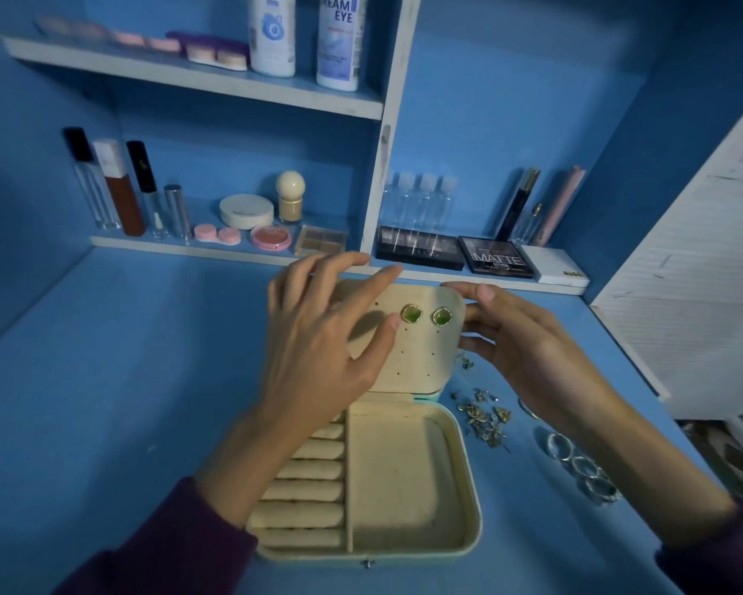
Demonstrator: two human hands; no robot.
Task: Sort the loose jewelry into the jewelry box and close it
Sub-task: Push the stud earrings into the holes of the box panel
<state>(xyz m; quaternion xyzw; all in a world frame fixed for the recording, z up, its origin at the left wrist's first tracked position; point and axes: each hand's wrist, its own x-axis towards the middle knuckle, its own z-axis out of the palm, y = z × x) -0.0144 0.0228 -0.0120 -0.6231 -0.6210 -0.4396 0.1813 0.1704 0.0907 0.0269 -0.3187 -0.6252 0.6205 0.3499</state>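
- Sorting looks barely under way: only two green earrings (412,313) sit pinned on the upright lid (417,362) of the open jewelry box (469,487)
- Left hand (318,358) is over the lid, fingers spread wide, thumb tip just beside one earring, holding nothing
- Right hand (528,354) grips the lid's right edge
- Ring rolls (314,487) and the large compartment (404,478) look bare
- Small gold pieces (483,416) and silver rings (580,465) lie loose on the table, right of the box; closing comes last
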